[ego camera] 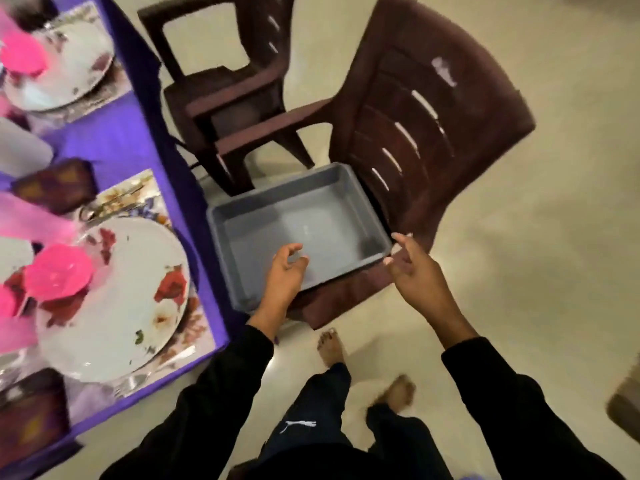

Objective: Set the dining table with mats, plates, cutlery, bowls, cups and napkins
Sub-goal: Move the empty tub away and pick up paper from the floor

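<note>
head view: both hands (343,271) loose over grey tub (301,233) on chair (433,140)

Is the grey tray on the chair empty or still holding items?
Empty: the grey tray shows only its bare floor, resting on the brown chair seat.

- The surface (114,140) has a purple cloth.
- The near plate (131,306) is white with red flowers.
- The bowl (59,271) on it is bright pink.
- The tray (311,209) is plain grey.
- Both chairs (433,116) are dark brown.
- The sleeves (512,403) are black.
- The floor (554,271) is cream.
</note>
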